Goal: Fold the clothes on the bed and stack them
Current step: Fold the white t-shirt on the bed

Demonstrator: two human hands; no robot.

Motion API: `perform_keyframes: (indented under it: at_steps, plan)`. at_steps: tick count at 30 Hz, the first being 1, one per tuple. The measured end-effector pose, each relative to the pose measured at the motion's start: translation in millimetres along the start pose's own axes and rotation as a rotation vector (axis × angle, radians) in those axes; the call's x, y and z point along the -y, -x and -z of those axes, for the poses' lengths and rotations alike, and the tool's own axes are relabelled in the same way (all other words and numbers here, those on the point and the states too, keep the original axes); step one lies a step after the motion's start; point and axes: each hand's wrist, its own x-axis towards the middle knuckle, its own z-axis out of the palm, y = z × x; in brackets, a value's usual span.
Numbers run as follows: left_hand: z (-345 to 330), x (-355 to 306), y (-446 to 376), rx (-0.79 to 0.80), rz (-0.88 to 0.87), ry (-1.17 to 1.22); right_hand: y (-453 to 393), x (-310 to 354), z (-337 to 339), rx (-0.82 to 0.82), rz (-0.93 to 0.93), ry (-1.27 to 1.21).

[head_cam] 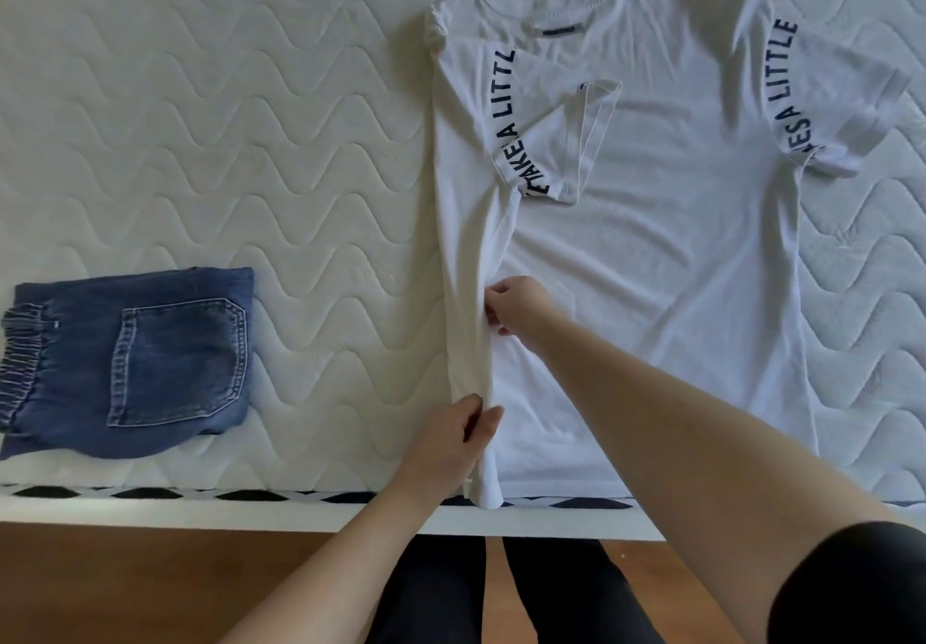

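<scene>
A white short-sleeved cotton T-shirt (651, 252) with dark lettering printed along both sleeves is laid flat on a white quilted mattress (225, 117) with a wavy stitch pattern, collar away from the person and hem at the near edge of the bed. The shirt's left side is folded inward in a long narrow strip, and the sleeve on that side is turned over onto the chest, so that the lettering runs down the body of the shirt. The sleeve on the other side is spread out flat.

The folded strip is pinched by the left hand (453, 435) close to the hem, thumb and fingers curled round the doubled fabric. The same fold is gripped higher up, about mid-length of the shirt, by the right hand (516, 305), whose forearm is crossed over the lower body of the shirt. The fabric between the two hands is drawn into a raised ridge.

A folded pair of blue denim jeans (130, 363), back pocket uppermost and elastic waistband to the left, is set on the mattress well apart from the shirt, on its left, near the bed edge.

A brown wooden floor (150, 588) is seen below the mattress edge.
</scene>
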Motion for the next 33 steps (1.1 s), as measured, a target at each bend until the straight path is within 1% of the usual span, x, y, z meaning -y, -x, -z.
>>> perform_keyframes:
  at_steps: [4, 8, 12, 15, 18, 21, 25, 28, 30, 33]
  plan:
    - [1.6, 7.2, 2.4, -0.015, 0.009, -0.015, 2.8, -2.9, 6.8, -0.024, 0.011, -0.046]
    - [-3.2, 8.4, 4.1, -0.004, 0.016, -0.033, 4.3, -10.6, 18.4, -0.016, 0.056, -0.189]
    - [-5.9, 4.4, 4.6, -0.014, -0.017, -0.095, -1.1, 0.9, 13.2, -0.088, 0.101, -0.241]
    - [-1.8, 1.2, 4.7, -0.024, -0.08, -0.179, -9.1, 15.9, 9.1, -0.129, 0.087, -0.162]
    - [5.4, -0.5, 3.4, -0.01, -0.107, -0.235, -16.4, 32.8, 7.5, -0.101, 0.004, -0.06]
    - [9.2, -2.3, 3.2, 0.002, -0.108, -0.275, -19.3, 42.6, 4.0, -0.078, -0.06, -0.055]
    - [8.7, -3.1, 3.8, -0.01, -0.139, -0.304, -17.7, 46.1, 3.6, -0.075, -0.032, -0.04]
    - [2.1, 0.0, 5.6, -0.026, -0.142, -0.372, -18.1, 43.8, 14.1, -0.092, -0.02, -0.037]
    - [-7.2, 1.8, 7.8, -0.016, -0.133, -0.394, -19.7, 40.0, 27.9, -0.128, -0.012, -0.036]
    - [-26.4, 0.7, 8.7, 0.036, -0.108, -0.395, -24.7, 31.0, 52.9, -0.199, 0.041, 0.053]
